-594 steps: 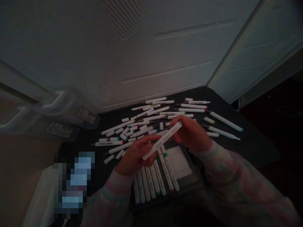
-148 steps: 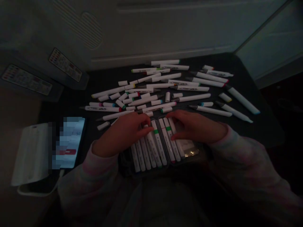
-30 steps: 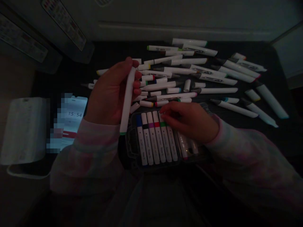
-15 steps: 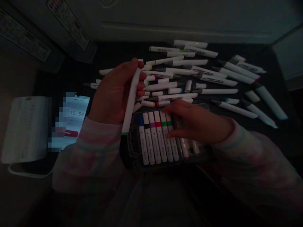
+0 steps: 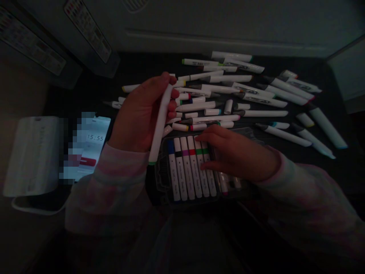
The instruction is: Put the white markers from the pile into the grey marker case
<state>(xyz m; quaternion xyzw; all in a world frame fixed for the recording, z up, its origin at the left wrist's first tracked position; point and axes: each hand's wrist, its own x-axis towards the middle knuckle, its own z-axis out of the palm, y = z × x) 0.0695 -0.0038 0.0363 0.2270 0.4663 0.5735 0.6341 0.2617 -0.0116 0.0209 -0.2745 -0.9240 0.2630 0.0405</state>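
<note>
Likely clearing room, left hand [image 5: 139, 114] is gripping marker [image 5: 159, 123] ten o'clock of case [image 5: 159, 187]; right hand [image 5: 238, 155], flat, is steadying stored markers [image 5: 184, 173].

Showed a white marker [image 5: 159, 121] tilted nearly upright, green band at its lower end. Showed a dark open case [image 5: 156, 182] just below, white markers [image 5: 189, 171] in it side by side.

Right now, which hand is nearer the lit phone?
Left. The left hand, holding a marker, is right of the phone; the right hand rests on markers in the case, farther off.
</note>
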